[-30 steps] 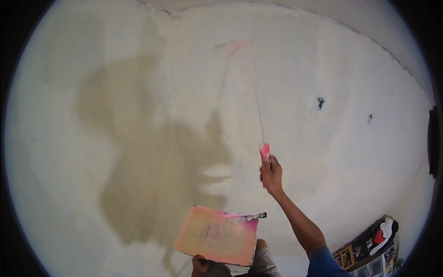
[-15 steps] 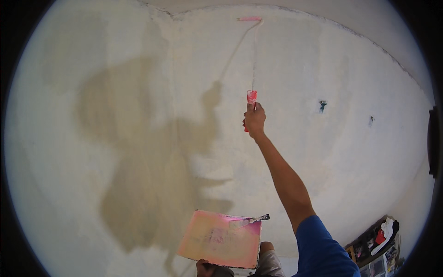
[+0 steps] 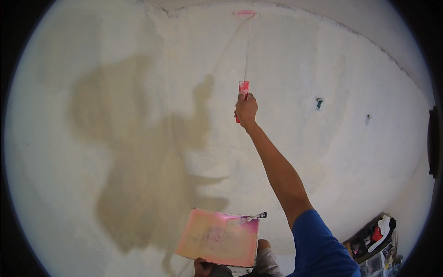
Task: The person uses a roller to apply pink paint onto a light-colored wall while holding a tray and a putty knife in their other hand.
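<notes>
My right hand [image 3: 247, 111] is closed round the red handle of a paint roller [image 3: 244, 87], arm stretched upward. The roller's pink-stained sleeve [image 3: 244, 13] lies level against the wall [image 3: 286, 152], close under its top edge. Low in the view, my left hand [image 3: 201, 267] grips the near edge of a shallow rectangular paint tray [image 3: 217, 240], its fingers partly hidden. Orange and pink cover the tray's face. Across the tray's far right corner rests a flat tool with a dark handle [image 3: 259, 215], perhaps a brush or scraper.
My shadow [image 3: 138, 152] falls on the wall at the left. Two small wall openings [image 3: 319, 103] with bits of wire or fitting sit to the right. At the lower right stands a cabinet [image 3: 376, 265] with cloths [image 3: 382, 231] and other items on top.
My right hand and the roller have shifted slightly up and left in the picture. The tray and wall marks also sit a little further left, so the view has moved somewhat.
</notes>
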Demonstrator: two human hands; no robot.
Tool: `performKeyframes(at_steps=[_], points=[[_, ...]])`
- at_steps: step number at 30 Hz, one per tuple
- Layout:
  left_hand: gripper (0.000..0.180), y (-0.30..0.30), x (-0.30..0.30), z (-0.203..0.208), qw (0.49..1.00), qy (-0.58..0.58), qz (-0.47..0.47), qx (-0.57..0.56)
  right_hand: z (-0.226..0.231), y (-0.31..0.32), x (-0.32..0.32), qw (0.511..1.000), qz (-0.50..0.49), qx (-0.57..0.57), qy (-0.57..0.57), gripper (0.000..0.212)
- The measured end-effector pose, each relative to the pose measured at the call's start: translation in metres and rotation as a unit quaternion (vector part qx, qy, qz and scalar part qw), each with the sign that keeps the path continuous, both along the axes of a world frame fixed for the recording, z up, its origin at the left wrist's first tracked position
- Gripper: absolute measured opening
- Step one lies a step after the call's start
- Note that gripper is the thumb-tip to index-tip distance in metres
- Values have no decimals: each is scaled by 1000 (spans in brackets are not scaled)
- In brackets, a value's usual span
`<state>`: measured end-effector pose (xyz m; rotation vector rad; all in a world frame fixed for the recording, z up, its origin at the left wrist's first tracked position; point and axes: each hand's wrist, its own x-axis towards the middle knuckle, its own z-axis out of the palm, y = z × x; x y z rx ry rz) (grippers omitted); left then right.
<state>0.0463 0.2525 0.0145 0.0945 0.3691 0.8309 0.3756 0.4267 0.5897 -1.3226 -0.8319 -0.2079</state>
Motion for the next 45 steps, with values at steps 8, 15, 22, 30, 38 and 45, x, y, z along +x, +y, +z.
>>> performKeyframes(at_steps=[8, 15, 22, 30, 38, 45], points=[[49, -6, 14, 14, 1000, 17, -11, 1, -172, 12, -1, 996, -81, -26, -36, 29], [56, 1, 8, 9, 998, -40, -42, 28, -281, -12, -39, 999, -26, -2, 39, 28], [57, -7, 18, 24, 999, -20, -38, 10, -116, 26, 12, 998, -54, 5, -26, 27], [57, -6, 15, 14, 999, -38, -17, 11, -190, 18, -52, 1000, 0, -14, 14, 30], [59, 2, 8, 1, 1000, -3, -28, 13, -299, -63, -102, 993, 20, -23, 117, 23], [58, 1, 14, 4, 1000, 1, -15, 22, -251, -39, -39, 997, -10, -8, 71, 24]])
